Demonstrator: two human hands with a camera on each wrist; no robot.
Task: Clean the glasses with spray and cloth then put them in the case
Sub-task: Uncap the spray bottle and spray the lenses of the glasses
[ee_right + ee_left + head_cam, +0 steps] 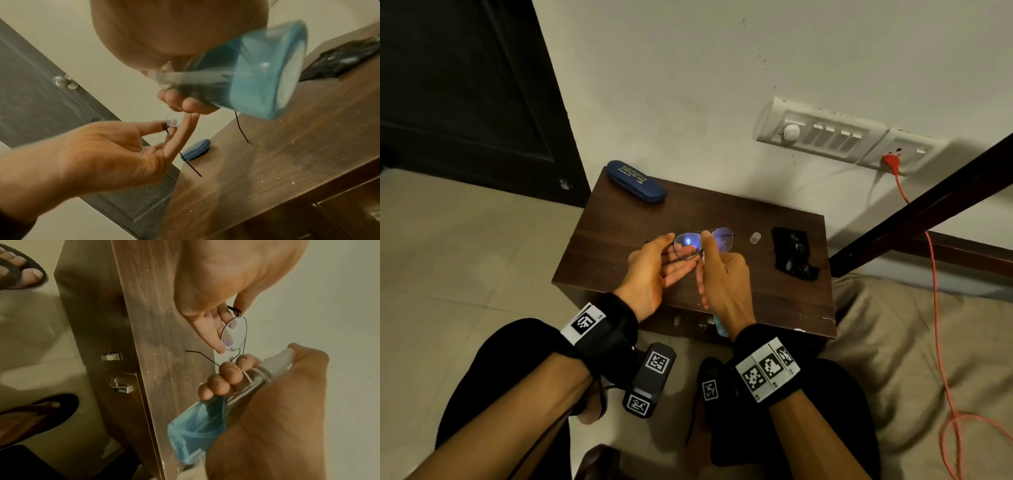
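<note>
Thin wire-rimmed glasses (pixel 688 245) are held up over the dark wooden table (pixel 756 298), temples open and pointing down. My left hand (pixel 669 251) pinches them at the left hinge between thumb and finger, the other fingers straight behind the lens (pixel 234 334). My right hand (pixel 705 260) grips a clear spray bottle (pixel 197 426) of blue liquid, its white nozzle close to the lens. The bottle's base (pixel 257 78) fills the right wrist view. A blue glasses case (pixel 636 181) lies shut at the table's back left corner. A black cloth (pixel 792 253) lies at the right.
A small clear cap (pixel 755 237) stands between the glasses and the cloth. The table backs onto a wall with a switch panel (pixel 825 133) and an orange cable (pixel 935 308). A bed (pixel 911 342) is on the right and a dark door (pixel 465 85) on the left.
</note>
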